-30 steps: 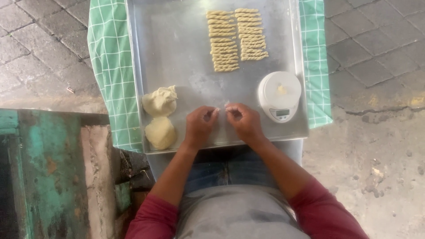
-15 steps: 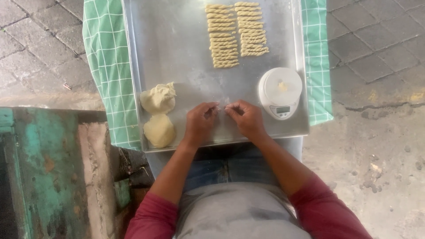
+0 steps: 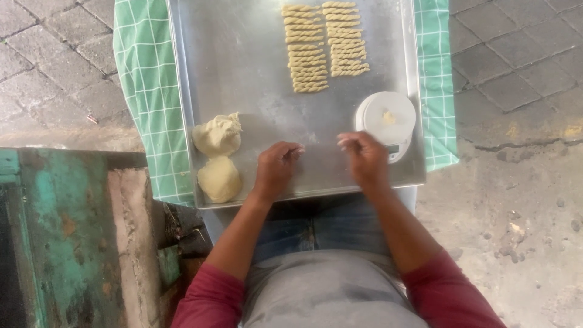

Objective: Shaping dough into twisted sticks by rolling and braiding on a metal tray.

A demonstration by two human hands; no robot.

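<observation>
My left hand (image 3: pixel 276 169) and my right hand (image 3: pixel 365 159) hover over the near part of a metal tray (image 3: pixel 243 67), a short gap between them. Both have curled fingers with pale, floury tips that point at each other. Anything pinched in the fingertips is too small to make out. Two lumps of pale dough (image 3: pixel 217 135) (image 3: pixel 219 179) lie on the tray just left of my left hand. A small round white scale (image 3: pixel 386 118) stands right beside my right hand. Two columns of twisted dough sticks (image 3: pixel 325 45) lie at the far end.
The tray rests on a green checked cloth (image 3: pixel 146 79) over my lap. A worn teal and rust-coloured bench or box (image 3: pixel 54 243) stands at my left. Grey paving stones (image 3: pixel 42 61) and rough concrete ground (image 3: pixel 522 231) surround me.
My hands, fingertips together over a tiny pale piece before, have drawn apart sideways. The view has shifted slightly; dough lumps, scale and sticks stay put.
</observation>
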